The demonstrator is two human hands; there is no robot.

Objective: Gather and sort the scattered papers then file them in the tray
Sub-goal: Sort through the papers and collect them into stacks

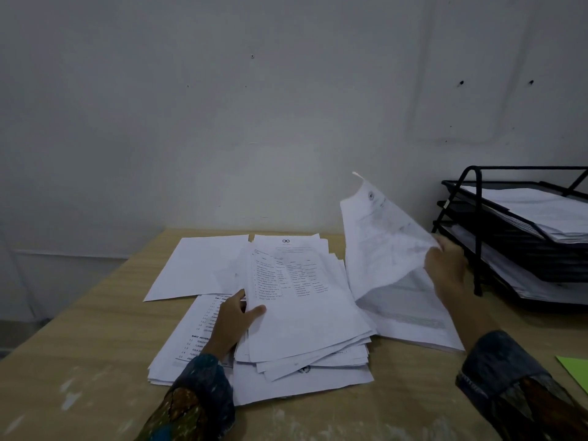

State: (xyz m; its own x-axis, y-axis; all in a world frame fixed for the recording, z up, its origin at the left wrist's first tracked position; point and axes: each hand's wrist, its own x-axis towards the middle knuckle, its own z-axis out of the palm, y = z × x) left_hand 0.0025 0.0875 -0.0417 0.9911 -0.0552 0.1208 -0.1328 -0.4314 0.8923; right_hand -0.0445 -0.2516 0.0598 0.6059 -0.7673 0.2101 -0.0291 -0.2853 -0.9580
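Observation:
A loose pile of printed white papers (305, 319) lies in the middle of the wooden desk (95, 338). My left hand (230, 323) grips the left edge of the pile's upper sheets, thumb on top. My right hand (445, 268) holds a few sheets (381, 246) lifted upright by their right edge, above a smaller stack (410, 316) lying flat to the right of the pile. A black wire tray (477, 237) with stacked tiers stands at the right edge, with papers in its tiers. A single blank sheet (197, 268) lies at the back left.
A pale wall (254, 122) runs right behind the desk. A green sheet corner (576, 370) shows at the right edge of the desk. The desk's left edge slants from the back toward the near left.

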